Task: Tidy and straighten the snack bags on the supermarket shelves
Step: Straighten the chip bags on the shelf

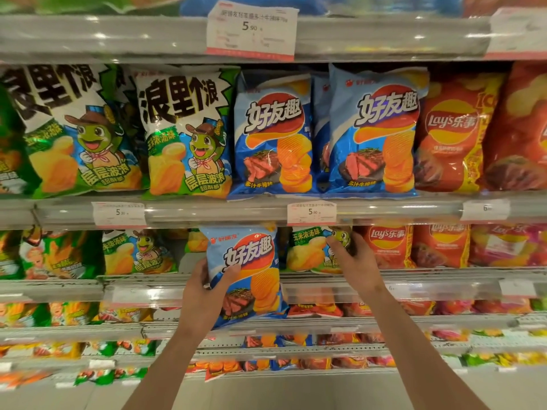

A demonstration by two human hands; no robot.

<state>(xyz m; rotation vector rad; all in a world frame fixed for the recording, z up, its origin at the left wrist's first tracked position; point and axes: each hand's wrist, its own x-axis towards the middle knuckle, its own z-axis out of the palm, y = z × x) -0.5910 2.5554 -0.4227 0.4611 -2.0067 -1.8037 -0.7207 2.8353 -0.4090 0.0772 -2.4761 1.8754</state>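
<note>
My left hand (207, 288) grips a blue steak-flavour chip bag (248, 267) by its left edge and holds it upright in front of the middle shelf. Its thumb lies across the bag's front. My right hand (352, 255) pinches the upper right corner of a green turtle-print snack bag (310, 250) standing on that shelf, just right of the blue bag. On the shelf above stand two matching blue bags (273, 134) (376, 131), upright and side by side.
Green turtle bags (186, 137) fill the upper shelf's left, red Lay's bags (455, 131) its right. More red Lay's bags (384, 247) stand right of my right hand. Price-tag rails (310, 213) edge each shelf. Lower shelves hold several small bags.
</note>
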